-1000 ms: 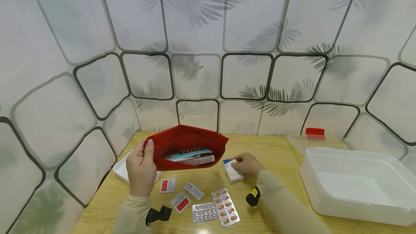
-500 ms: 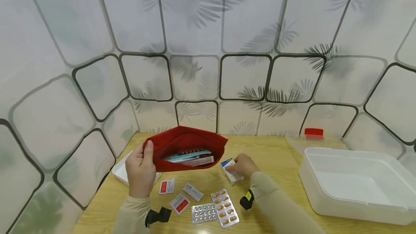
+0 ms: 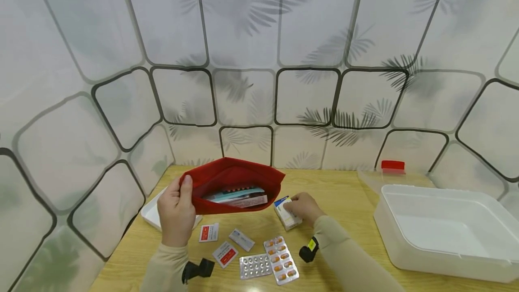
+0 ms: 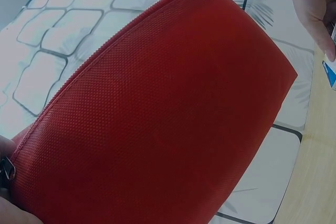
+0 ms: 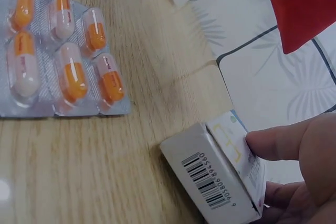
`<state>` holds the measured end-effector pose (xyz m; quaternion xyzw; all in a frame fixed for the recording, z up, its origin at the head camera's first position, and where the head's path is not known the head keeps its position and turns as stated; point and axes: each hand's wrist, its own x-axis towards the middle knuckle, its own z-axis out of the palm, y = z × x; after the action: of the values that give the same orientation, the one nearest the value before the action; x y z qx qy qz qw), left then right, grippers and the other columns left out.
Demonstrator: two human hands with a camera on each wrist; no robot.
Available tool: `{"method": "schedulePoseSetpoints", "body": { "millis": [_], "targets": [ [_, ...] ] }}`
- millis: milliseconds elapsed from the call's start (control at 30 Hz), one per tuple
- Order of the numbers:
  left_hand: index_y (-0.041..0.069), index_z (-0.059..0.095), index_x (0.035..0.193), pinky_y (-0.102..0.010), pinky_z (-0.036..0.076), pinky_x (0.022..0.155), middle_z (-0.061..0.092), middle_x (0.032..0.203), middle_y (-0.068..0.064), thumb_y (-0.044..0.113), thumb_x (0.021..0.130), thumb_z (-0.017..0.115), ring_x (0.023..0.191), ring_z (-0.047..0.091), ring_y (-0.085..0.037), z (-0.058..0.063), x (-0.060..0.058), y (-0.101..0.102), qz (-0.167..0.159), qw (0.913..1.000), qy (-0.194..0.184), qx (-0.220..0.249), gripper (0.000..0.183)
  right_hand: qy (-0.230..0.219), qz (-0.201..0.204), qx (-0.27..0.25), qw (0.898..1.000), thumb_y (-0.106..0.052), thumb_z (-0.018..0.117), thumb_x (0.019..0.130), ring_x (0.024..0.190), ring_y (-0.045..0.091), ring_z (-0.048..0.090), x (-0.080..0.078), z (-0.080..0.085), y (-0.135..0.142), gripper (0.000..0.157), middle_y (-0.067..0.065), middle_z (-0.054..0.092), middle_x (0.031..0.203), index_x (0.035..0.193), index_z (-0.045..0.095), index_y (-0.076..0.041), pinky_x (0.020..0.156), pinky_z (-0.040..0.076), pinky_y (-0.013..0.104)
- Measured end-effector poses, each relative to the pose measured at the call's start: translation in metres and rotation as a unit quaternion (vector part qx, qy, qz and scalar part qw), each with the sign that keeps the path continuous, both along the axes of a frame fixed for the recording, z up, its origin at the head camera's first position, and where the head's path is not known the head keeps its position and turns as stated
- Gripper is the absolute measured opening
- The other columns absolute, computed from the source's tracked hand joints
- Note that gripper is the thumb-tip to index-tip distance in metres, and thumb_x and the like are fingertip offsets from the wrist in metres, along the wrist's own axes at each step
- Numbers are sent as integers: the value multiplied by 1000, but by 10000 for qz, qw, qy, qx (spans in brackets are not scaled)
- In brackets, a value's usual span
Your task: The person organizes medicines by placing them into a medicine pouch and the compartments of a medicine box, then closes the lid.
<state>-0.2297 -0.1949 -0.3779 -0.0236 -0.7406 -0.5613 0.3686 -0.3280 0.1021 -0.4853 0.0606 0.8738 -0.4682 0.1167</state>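
Note:
My left hand (image 3: 177, 211) grips the left end of a red zip pouch (image 3: 233, 172), held above the table with its mouth open towards me. Inside the pouch lie medicine boxes (image 3: 247, 199) and what looks like a blister pack. In the left wrist view the pouch's outer side (image 4: 157, 108) fills the middle, with a zip pull beside my fingers. To the right of the pouch, my right hand (image 3: 307, 207) holds a small white medicine box (image 3: 289, 219) with a blue end. The right wrist view shows my thumb on its face and the barcode side (image 5: 207, 179) towards the camera.
In front lie a capsule blister pack (image 3: 281, 260), a tablet blister pack (image 3: 255, 266), two red-and-white packets (image 3: 208, 232) and a small white packet (image 3: 242, 239). A white tray (image 3: 151, 212) sits behind my left hand. At right stands a white plastic box (image 3: 442, 247), its clear lid raised.
My right hand and the medicine box have shifted slightly left, closer to the pouch, and the box's tilt differs a little. The left hand and pouch have stayed nearly still.

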Motion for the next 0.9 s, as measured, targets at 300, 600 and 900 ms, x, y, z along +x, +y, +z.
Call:
{"method": "schedulePoseSetpoints", "body": {
  "millis": [300, 600, 900],
  "targets": [
    [1, 69, 97, -17, 52, 66, 71, 92, -5, 26, 101, 49, 81, 64, -11, -1, -1, 1, -37, 10000, 64, -52, 32, -179, -185, -810, 9964, -12, 67, 83, 87, 21, 59, 1, 1, 0, 37, 15, 63, 107, 115, 62, 8, 69, 51, 29],
    [2, 68, 92, -18, 51, 62, 70, 87, -4, 25, 101, 49, 77, 62, -11, -2, -2, 3, -98, 9999, 119, -67, 31, -415, -237, -2073, 9771, -11, 62, 90, 80, 17, 62, 0, 1, 14, 36, 10, 66, 96, 121, 59, 8, 67, 52, 31],
    [0, 70, 93, -16, 49, 64, 70, 84, -8, 19, 100, 52, 77, 61, -9, -3, -2, 8, -170, 9996, 210, 15, 26, -305, -323, -3211, 9460, -18, 58, 96, 94, 18, 59, 0, 28, 56, 49, 8, 60, 110, 137, 43, 4, 79, 52, 35]
  ]
}}
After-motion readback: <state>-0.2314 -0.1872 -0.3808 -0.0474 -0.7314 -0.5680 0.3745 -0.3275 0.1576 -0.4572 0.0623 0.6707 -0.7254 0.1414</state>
